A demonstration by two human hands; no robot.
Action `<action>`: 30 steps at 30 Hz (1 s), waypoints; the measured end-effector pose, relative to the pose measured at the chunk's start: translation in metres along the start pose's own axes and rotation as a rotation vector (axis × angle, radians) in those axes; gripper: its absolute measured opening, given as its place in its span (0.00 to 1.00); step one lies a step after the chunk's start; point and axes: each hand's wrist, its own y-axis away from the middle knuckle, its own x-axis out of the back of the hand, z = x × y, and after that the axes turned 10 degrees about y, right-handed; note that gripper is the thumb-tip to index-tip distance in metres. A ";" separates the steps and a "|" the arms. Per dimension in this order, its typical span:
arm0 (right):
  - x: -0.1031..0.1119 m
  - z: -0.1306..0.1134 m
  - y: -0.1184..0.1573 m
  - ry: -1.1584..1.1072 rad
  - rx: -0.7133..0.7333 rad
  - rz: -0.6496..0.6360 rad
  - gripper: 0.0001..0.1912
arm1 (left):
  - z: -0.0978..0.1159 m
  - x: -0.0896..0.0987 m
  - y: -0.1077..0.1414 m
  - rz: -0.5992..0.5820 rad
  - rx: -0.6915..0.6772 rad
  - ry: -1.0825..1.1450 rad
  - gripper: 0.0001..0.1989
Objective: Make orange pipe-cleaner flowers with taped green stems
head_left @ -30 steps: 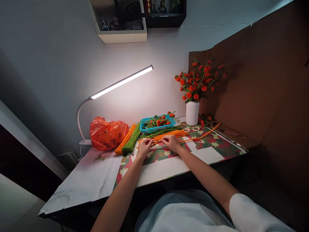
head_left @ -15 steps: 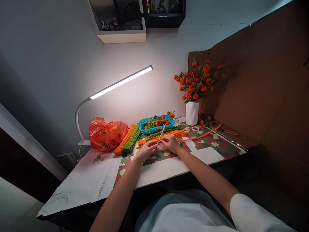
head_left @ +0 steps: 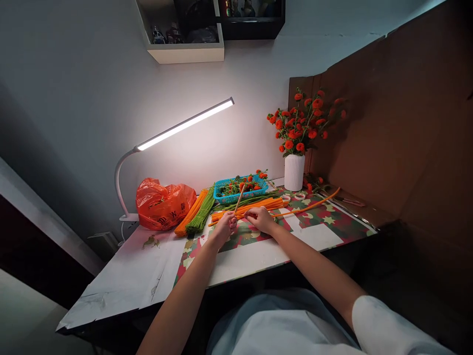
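Observation:
My left hand (head_left: 225,227) is closed around the lower end of a thin pale stick (head_left: 240,198), which tilts up and to the right. Just to its right, my right hand (head_left: 261,219) pinches an orange pipe cleaner (head_left: 310,208), whose long tail runs right across the mat. A short stretch of orange shows between the two hands. Beneath and behind them lies a bundle of orange pipe cleaners (head_left: 271,203). Green stems (head_left: 254,195) lie between that bundle and a blue basket (head_left: 225,199) with small orange flowers and leaves in it.
Left of the basket lie green (head_left: 201,216) and orange pipe cleaner bundles (head_left: 188,217), beside a red plastic bag (head_left: 162,204) and a lamp (head_left: 127,217). At the back right stands a white vase (head_left: 294,173) of orange flowers. Tape rolls (head_left: 299,196) and pliers (head_left: 353,202) lie nearby.
My left hand has turned and moved slightly left, its fingers curling more tightly. The stick has shifted left with it, away from my right hand, which stays almost in place.

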 end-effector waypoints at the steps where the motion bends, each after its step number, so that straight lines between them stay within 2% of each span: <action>1: 0.000 0.000 0.000 0.003 -0.002 -0.005 0.06 | 0.000 -0.001 0.001 0.001 -0.019 -0.029 0.14; 5: -0.001 0.001 0.000 0.010 -0.022 -0.018 0.06 | -0.003 -0.002 0.003 -0.030 -0.067 -0.105 0.17; 16: 0.000 0.001 0.000 -0.007 -0.033 -0.100 0.07 | -0.005 0.004 0.000 -0.087 -0.151 -0.129 0.20; 22: 0.005 0.007 -0.003 -0.148 -0.059 -0.087 0.10 | 0.000 0.008 0.003 -0.225 -0.075 -0.133 0.18; 25: 0.011 0.009 -0.006 -0.094 -0.032 -0.093 0.09 | 0.003 0.006 0.007 -0.281 -0.015 -0.216 0.16; 30: 0.020 0.012 -0.009 0.018 0.079 -0.098 0.10 | 0.005 0.005 0.012 -0.294 0.048 -0.393 0.16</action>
